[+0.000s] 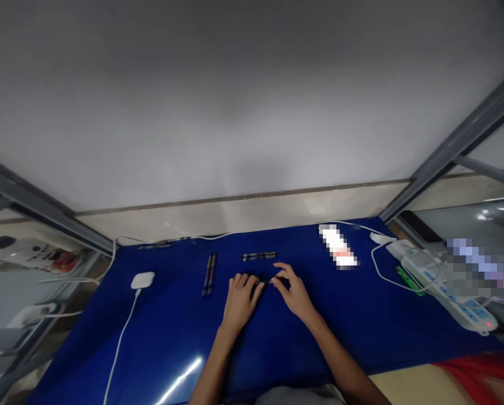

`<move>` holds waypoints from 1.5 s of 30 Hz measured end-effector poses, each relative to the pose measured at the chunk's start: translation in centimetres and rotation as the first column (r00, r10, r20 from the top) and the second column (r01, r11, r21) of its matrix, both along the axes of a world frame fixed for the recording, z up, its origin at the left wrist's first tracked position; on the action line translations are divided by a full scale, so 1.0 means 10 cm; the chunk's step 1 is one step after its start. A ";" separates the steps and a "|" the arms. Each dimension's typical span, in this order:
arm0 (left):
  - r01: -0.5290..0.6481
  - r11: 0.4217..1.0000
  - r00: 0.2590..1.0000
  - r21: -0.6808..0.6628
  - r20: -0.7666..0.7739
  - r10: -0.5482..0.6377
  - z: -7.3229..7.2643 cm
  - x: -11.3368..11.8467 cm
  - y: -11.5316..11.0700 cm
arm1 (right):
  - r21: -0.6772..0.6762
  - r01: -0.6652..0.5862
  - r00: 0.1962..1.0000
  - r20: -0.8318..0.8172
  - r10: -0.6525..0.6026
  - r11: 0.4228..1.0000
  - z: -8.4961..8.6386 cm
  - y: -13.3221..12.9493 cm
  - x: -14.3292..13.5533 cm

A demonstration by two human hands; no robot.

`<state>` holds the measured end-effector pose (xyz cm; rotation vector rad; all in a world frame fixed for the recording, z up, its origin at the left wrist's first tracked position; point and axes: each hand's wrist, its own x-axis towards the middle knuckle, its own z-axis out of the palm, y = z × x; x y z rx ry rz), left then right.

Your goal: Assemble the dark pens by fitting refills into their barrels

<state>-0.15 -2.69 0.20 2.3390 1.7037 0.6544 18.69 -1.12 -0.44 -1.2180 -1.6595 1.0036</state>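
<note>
A thin dark pen [264, 282] lies level between my two hands, low over the blue tabletop or on it; I cannot tell which. My left hand [240, 299] is closed around its left part, thumb against fingers. At the other end, my right hand [293, 291] pinches the tip with thumb and finger, its index finger raised in a curve. Just beyond the hands, two dark pens [258, 256] lie side by side crosswise. Left of my left hand, another pair of pens [208, 274] points away from me. More pens [156, 246] lie along the back left edge.
A white earbud case [143, 280] with a cable sits at left on the blue table [171, 332]. A blurred-out phone [337, 246] lies at back right. A power strip [467, 309], white cables and a green packet [410, 280] line the right edge. Metal posts flank both sides.
</note>
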 end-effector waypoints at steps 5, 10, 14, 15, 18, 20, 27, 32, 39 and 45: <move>-0.078 0.997 0.995 -0.015 0.060 0.079 0.01 -0.02 0.01 | -0.015 0.145 0.988 -0.056 -0.146 0.989 0.01 0.03 0.05; -0.136 0.990 0.980 -0.031 0.142 0.138 -0.01 -0.05 0.03 | -0.083 0.334 0.930 -0.135 -0.343 0.939 -0.03 0.08 0.17; -0.151 0.988 0.971 -0.039 0.183 0.155 -0.02 -0.05 0.03 | 0.014 0.509 0.859 -0.070 -0.507 0.861 -0.08 0.14 0.27; -0.153 0.987 0.970 -0.041 0.186 0.158 -0.02 -0.05 0.03 | 0.041 0.527 0.850 -0.049 -0.525 0.849 -0.10 0.15 0.29; -0.160 0.986 0.968 -0.044 0.191 0.165 -0.02 -0.05 0.03 | 0.067 0.529 0.848 -0.016 -0.529 0.846 -0.12 0.17 0.30; -0.162 0.986 0.967 -0.045 0.190 0.168 -0.02 -0.05 0.03 | 0.081 0.503 0.862 0.023 -0.506 0.861 -0.13 0.16 0.29; -0.160 0.987 0.969 -0.025 0.186 0.162 0.01 -0.06 0.03 | 0.225 0.307 0.917 0.188 -0.350 0.925 -0.07 0.13 0.22; -0.142 0.990 0.974 -0.009 0.178 0.141 0.02 -0.05 0.03 | 0.123 0.270 0.954 0.101 -0.283 0.955 -0.01 0.08 0.17; -0.110 0.994 0.986 0.017 0.125 0.107 0.04 -0.04 0.00 | -0.013 0.043 0.998 0.057 -0.042 0.999 0.08 0.01 0.06; -0.094 0.995 0.990 0.027 0.110 0.091 0.03 -0.04 -0.01 | -0.066 0.023 0.999 0.032 -0.021 0.998 0.06 0.03 0.10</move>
